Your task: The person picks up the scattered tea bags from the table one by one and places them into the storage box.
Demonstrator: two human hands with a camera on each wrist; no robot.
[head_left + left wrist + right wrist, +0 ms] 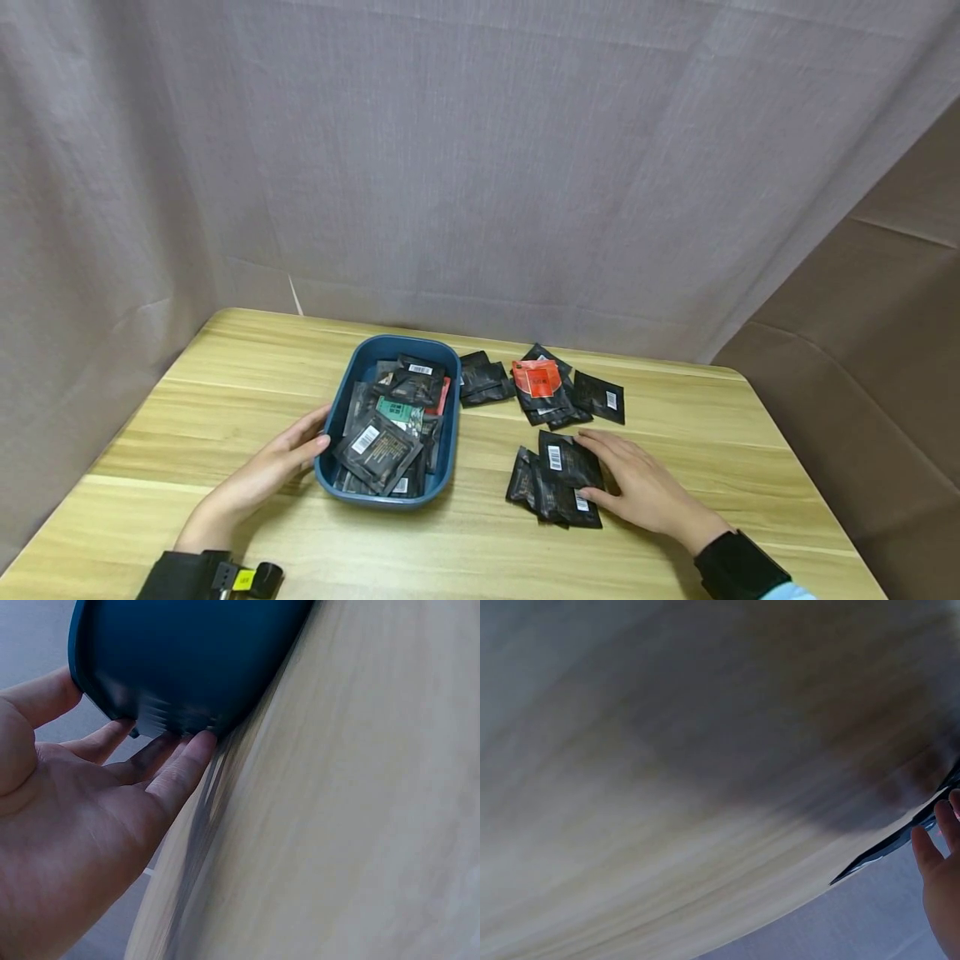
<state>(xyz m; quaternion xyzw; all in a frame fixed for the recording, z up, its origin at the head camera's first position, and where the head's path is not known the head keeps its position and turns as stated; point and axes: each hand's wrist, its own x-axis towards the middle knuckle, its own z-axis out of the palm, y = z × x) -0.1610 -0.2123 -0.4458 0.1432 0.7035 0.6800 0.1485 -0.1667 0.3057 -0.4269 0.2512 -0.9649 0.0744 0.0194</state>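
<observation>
A dark blue plastic bin (454, 454) stands left of centre, holding a heap of small flat sachets, mostly black, one with a green label (400, 412). My left hand (281, 454) rests against its left side, thumb at the rim. Up close in the left wrist view, extended fingers (180, 769) touch the outer wall. To the right, my right hand (641, 483) touches the top black sachet (567, 460) of a small overlapping pile, finger and thumb spread along its right edge. More of the pile shows beneath, a black sachet (522, 483) to its left.
Behind the right-hand pile lie more sachets: a black group (483, 382) beside the bin, a heap topped by an orange-labelled one (537, 380), and a black sachet (599, 397) at its right. The wooden table (247, 375) meets a grey curtain (480, 167) at the back.
</observation>
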